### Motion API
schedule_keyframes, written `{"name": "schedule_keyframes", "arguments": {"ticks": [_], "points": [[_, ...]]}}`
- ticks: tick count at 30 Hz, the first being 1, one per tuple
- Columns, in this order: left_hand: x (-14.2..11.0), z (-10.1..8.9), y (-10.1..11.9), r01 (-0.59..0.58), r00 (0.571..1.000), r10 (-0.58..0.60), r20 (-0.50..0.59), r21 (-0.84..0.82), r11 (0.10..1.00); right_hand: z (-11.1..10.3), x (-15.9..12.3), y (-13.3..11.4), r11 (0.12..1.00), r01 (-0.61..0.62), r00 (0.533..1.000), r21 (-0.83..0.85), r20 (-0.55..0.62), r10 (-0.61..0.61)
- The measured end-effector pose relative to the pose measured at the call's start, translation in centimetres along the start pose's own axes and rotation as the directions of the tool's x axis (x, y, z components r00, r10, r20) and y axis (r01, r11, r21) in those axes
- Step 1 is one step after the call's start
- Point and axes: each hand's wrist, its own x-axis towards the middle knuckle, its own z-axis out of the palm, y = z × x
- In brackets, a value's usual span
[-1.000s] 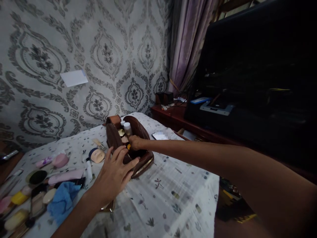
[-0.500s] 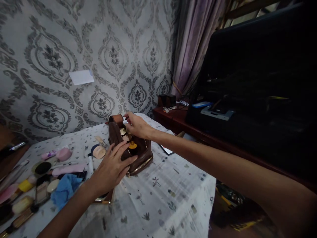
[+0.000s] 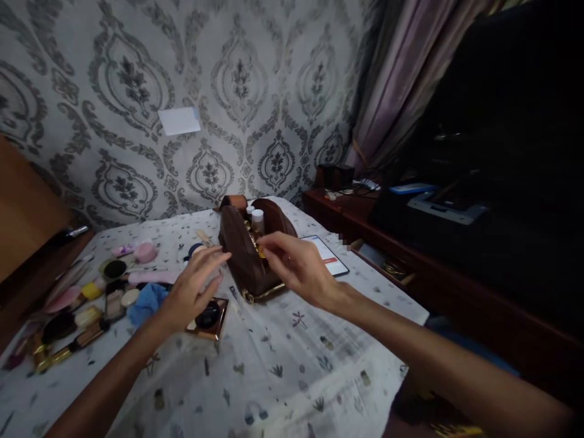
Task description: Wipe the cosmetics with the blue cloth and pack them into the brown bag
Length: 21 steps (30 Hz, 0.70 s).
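Head view: cosmetics crowd the left; the left hand, fingers spread, is beside the open brown bag at centre. The right hand curls its fingers near the bag's mouth, grip unclear. Apparently handling its contents; reaching inside calls for clearing the rim.

This looks like a room in a home, though which one cannot be told: ornate grey wallpaper, a mauve curtain, a white plant-printed cloth spread under scattered cosmetics, and a large dark screen above reddish wooden furniture with an open drawer.
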Motion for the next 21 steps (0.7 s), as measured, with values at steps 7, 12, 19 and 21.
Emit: {"name": "schedule_keyframes", "arguments": {"ticks": [7,12,19,21], "points": [[-6.2,-1.0,-5.0,0.438,0.876,-0.464,-0.131,-0.186,0.88,6.5,-3.5,-1.2,0.967,0.234,0.93,0.098,0.267,-0.252],[-10.0,-0.2,-6.0,0.383,0.905,-0.383,-0.183,-0.038,0.923,12.2,-2.6,-1.1,0.998,0.069,0.933,-0.005,0.354,-0.063],[-12.5,1.6,-5.3,0.137,0.99,-0.136,-0.023,0.325,0.936,17.5,-2.9,0.0,0.998,-0.02,0.906,-0.054,0.42,0.041],[-12.4,1.5,-5.3,0.123,0.992,-0.12,-0.035,0.419,0.9,18.0,-3.5,0.5,1.0,-0.01,0.923,-0.022,0.385,0.017]]}}
